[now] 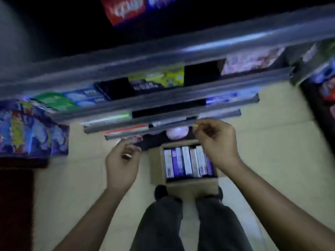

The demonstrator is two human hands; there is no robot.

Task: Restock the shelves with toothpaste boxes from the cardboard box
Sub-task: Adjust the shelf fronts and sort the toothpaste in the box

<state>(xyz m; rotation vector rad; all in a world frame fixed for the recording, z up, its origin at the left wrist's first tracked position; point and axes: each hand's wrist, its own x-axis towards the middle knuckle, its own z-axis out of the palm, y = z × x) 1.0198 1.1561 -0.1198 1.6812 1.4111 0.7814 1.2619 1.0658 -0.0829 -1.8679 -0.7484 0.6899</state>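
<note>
Ahead, tiered shelves (163, 75) carrying blurred packets (52, 102) run across the view. Below them the open carton (192, 187) sits on the pale floor (272, 151), just in front of the person's shoes (160, 192), with toothpaste boxes (186, 161) standing upright side by side inside it. The left hand (123, 160) hovers just left of the carton, fingers loosely curled and holding nothing; the right hand (215, 142) hangs over the carton's far right corner near the lowest shelf edge, fingers bent toward the thumb, though blur hides whether they pinch anything.
</note>
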